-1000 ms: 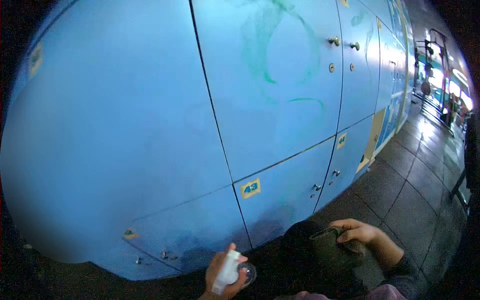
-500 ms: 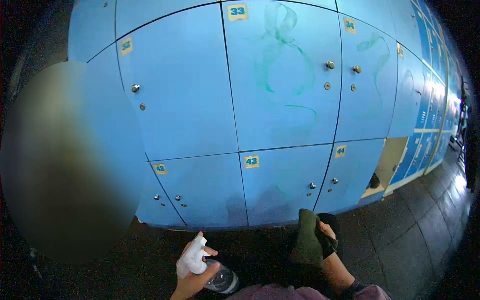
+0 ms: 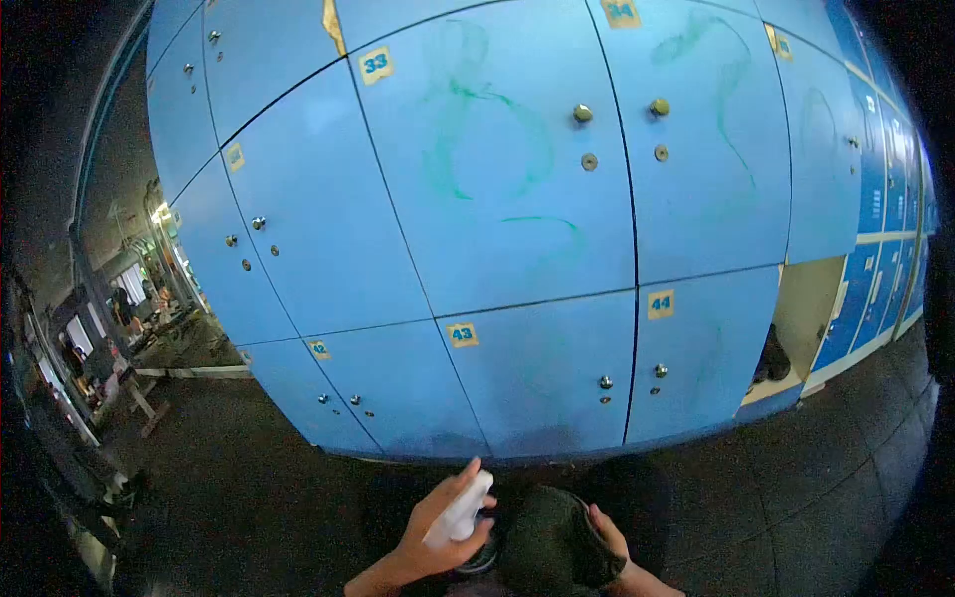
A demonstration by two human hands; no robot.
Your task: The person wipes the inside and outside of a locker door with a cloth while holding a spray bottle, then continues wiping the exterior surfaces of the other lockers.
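My left hand (image 3: pixel 435 529) is wrapped around the white trigger head of a spray bottle (image 3: pixel 464 511), low in the view. Most of the bottle's clear body is hidden behind the fingers and the cloth. A dark green cloth (image 3: pixel 549 542) hangs from my right hand (image 3: pixel 610 540), close beside the bottle. Both hands are in front of and apart from the blue lockers. Green smears mark the door of locker 33 (image 3: pixel 398 149), and fainter ones show on locker 34 (image 3: pixel 711 199).
Lockers 43 (image 3: pixel 537 373) and 44 (image 3: pixel 696 328) form the lower row, with metal knobs and keyholes. An open compartment (image 3: pixel 808 298) at the right holds something dark. Dark tiled floor (image 3: pixel 836 478) runs along the lockers. Gym-like equipment (image 3: pixel 149 398) stands at the left.
My view has turned, so the lockers sit further left and the room at the left shows. Both hands have come closer together, the cloth now next to the bottle.
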